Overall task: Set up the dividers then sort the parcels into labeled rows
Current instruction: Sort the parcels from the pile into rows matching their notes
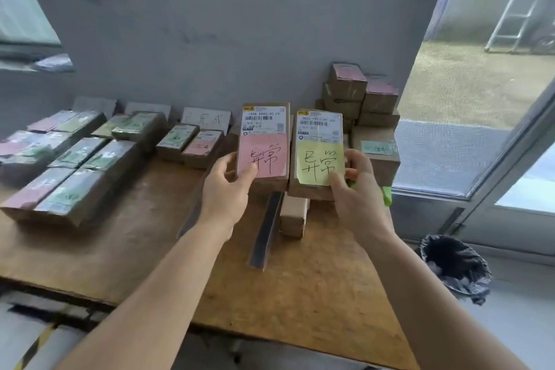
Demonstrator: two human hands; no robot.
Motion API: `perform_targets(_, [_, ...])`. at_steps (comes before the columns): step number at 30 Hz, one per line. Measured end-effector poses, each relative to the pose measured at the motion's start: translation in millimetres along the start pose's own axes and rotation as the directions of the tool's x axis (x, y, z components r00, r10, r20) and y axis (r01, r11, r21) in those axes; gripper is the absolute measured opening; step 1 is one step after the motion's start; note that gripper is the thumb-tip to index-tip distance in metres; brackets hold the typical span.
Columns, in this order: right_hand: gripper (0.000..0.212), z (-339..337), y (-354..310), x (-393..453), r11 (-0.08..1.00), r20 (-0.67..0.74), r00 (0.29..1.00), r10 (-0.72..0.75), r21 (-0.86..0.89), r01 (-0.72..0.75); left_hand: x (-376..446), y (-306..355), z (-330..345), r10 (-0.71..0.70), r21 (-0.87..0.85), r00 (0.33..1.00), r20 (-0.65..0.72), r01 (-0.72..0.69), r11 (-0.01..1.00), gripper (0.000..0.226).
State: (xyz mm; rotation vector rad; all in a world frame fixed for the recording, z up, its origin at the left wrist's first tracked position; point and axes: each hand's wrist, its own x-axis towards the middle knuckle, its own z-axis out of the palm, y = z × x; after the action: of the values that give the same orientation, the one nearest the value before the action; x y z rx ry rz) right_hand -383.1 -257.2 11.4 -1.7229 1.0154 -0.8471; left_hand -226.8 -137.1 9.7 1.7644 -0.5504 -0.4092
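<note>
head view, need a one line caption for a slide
Left hand and right hand each hold up a parcel, pink note and yellow note, above a wooden table of sorted rows.

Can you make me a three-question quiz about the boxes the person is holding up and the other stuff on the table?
1. Where is the metal divider strip?
A. Lying on the wooden table below the two held parcels
B. Leaning on the ladder
C. In the bin

2. What colour is the sticky note on the parcel in the left hand?
A. Blue
B. Pink
C. White

3. What is the right hand doing?
A. Resting flat on the table
B. Gripping the parcel with the yellow note
C. Hanging open and idle

Answers: 1 A, the strip lies on the tabletop just under the parcels. 2 B, the parcel with the pink note shows pink under its white shipping label. 3 B, thumb and fingers pinch that parcel's lower edge.
</note>
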Motion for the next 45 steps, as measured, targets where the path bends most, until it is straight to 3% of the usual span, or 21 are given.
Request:
perform_targets(4, [0.048,46.9,-20.7,17.0,0.984,0.058,0.997,-0.042,-0.17,0.052,38.6,-3.0,-31.5,-0.021,0.104,1.0,0.013,0.02,0.994,0.05])
perform_targets(11, [0.052,116.3,-43.7,46.6,0.94,0.134,0.988,0.073,-0.341,-0.023,114.7,-12.9,-75.2,-0.024,0.292,0.991,0.132,-0.015,0.956,0.044])
perform_targets(18, [0.06,138.6,-58.3,68.0,0.847,0.179,0.966,0.185,-0.528,-0.065,159.7,-12.8,-75.1,0.063,0.417,0.949,0.31,-0.195,0.888,0.048])
perform_targets(22, [0.059,145.1,-54.8,88.9,0.775,0.156,0.963,0.22,-0.628,-0.075,171.0,-12.4,-61.1,-0.006,0.495,0.915,0.404,-0.213,0.843,0.054])
perform_targets(35, [0.055,162.8,-23.2,151.7,0.598,0.238,0.945,0.224,-0.8,0.059,219.9,-38.1,-6.0,-0.04,0.687,0.943,0.331,-0.212,0.695,0.055])
perform_targets(45, [0.053,177.4,0.5,170.0,0.459,0.332,0.894,0.3,-0.872,0.17,221.2,-64.3,27.1,-0.15,0.82,0.938,0.314,-0.187,0.541,0.068])
